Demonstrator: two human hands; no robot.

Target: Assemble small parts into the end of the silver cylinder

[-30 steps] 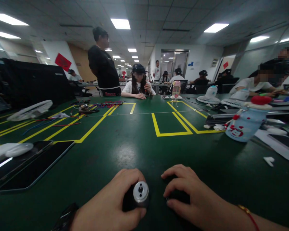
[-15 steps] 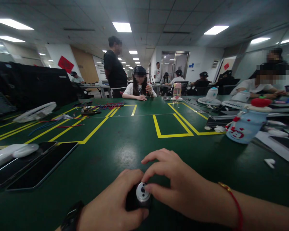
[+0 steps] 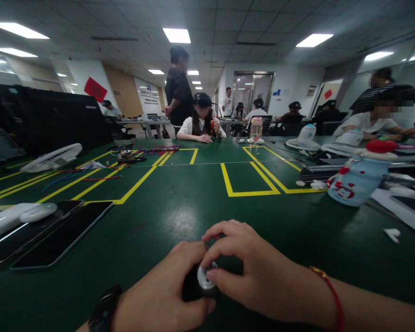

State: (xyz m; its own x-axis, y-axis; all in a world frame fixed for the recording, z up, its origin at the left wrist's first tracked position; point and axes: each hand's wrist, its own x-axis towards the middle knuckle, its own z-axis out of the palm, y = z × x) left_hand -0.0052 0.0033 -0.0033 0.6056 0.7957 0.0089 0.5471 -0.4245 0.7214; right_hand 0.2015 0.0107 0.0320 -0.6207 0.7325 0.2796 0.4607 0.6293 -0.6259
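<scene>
Low in the head view, my left hand (image 3: 168, 286) wraps around a small cylinder (image 3: 205, 279) with a silver-white round top and a dark lower body. My left fingers on its far side are hidden. From the right, my right hand (image 3: 240, 265) pinches at the cylinder's top, its thumb and forefinger on the round face and its other visible finger bent above. Those fingertips cover most of the face. The cylinder's lower end is in shadow, so I cannot tell whether it touches the green table (image 3: 152, 244).
Two phones (image 3: 64, 237) and a white device (image 3: 10, 219) lie on the left. Beyond are wires (image 3: 162, 150) and a white fan (image 3: 53, 157). To the right stand a blue bottle (image 3: 359, 180) and white pieces (image 3: 392, 234). A person (image 3: 200, 124) sits opposite.
My right thumb and forefinger have closed further over the cylinder's top, hiding the dark holes seen before. My left hand keeps its hold. The standing person across the table has shifted right.
</scene>
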